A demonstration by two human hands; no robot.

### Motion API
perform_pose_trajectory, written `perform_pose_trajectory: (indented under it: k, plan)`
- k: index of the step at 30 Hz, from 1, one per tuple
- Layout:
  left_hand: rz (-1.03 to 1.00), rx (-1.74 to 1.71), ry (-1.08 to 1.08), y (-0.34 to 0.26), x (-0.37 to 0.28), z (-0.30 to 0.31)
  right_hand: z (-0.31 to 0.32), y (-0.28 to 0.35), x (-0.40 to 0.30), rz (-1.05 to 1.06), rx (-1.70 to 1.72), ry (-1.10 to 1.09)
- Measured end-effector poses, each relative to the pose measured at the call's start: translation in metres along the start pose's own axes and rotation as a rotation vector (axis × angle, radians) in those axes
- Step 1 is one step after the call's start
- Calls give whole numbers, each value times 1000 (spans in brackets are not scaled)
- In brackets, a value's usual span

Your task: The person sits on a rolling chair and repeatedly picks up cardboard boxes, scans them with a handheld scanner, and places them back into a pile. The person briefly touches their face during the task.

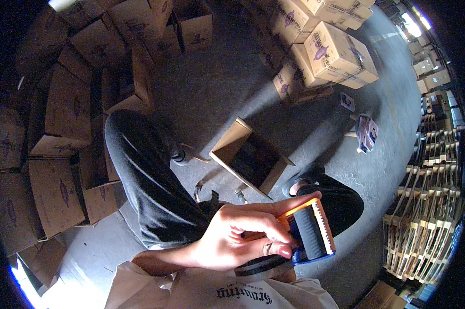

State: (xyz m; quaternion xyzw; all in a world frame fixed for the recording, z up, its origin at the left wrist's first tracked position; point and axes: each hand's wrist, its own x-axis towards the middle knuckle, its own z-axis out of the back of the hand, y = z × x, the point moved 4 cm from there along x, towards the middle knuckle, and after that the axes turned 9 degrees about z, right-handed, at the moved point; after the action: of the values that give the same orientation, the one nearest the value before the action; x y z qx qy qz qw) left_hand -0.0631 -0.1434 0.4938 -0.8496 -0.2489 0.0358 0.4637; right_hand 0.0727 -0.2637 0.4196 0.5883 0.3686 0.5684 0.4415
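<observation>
My left hand (244,235) reaches in from the lower left and grips a handheld tape dispenser (329,235) with an orange and blue frame. A ring sits on one finger. The dispenser's black ribbed roller (310,233) and its toothed cutting blade face up. Below the fingers shows a dark curved band, partly covered. I cannot make out my right hand; the dispenser and left hand cover that area. Beyond them, between my legs, an open cardboard box (232,148) stands on the floor with its flaps spread. Its inside is dark, and I cannot tell the contents.
Several cardboard boxes (54,193) crowd the left side, some open. Printed cartons (340,54) are stacked at the upper right. A pile of printed cards (367,133) lies right of the box, with one picture card (347,101) on the floor. Wooden pallets (426,216) line the right.
</observation>
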Motion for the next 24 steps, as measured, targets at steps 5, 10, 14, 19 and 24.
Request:
perform_pose_trajectory:
  k: [5, 10, 14, 19, 24]
  plan:
    - [156, 96, -96, 0, -5, 0, 7, -7, -7, 2, 212, -88]
    - [119, 478, -219, -12, -13, 7, -24, -84, -55, -153, 976, -506]
    - [226, 2, -431, 0, -42, 13, -28, -139, -103, -266, 1245, -547]
    - [180, -106, -453, -1, -37, 11, -42, -77, -38, -231, 1374, -364]
    - [278, -187, -471, 0, -37, 9, -68, -32, 11, -232, 1523, -439]
